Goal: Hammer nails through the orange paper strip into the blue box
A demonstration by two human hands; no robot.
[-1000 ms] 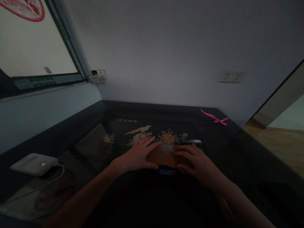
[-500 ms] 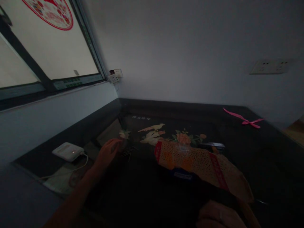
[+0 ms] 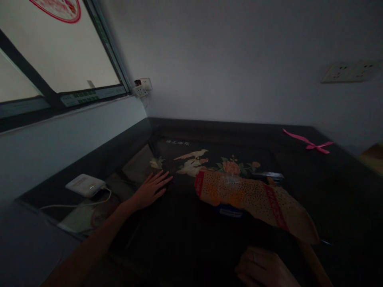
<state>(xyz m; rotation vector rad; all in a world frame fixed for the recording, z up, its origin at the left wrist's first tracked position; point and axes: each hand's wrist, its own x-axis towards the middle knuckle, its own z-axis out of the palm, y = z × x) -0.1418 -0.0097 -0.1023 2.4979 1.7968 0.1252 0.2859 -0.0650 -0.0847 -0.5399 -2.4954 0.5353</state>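
Note:
My left hand [image 3: 151,190] lies palm down on the dark table [image 3: 185,231], its fingers spread, covering the spot where thin metal pins or nails lay. My right hand [image 3: 265,266], with a ring on one finger, rests at the lower right edge with its fingers curled. Whatever it may hold is hidden in the dark. Ahead of it lies a tan speckled bag [image 3: 248,195] with red bands. A metal head [image 3: 271,174] and a wooden handle [image 3: 314,261] stick out from under the bag, like a hammer.
A white charger-like box [image 3: 85,184] with a cable sits on the left. A pink ribbon [image 3: 312,145] lies at the back right. Flowers and a bird [image 3: 194,163] decorate the tabletop. Behind are a wall with sockets [image 3: 348,72] and a window [image 3: 80,52].
My left hand has gone from bent fingers beside the thin metal pieces to flat and spread over that spot. My right hand has shifted slightly left. The view has tilted down a little.

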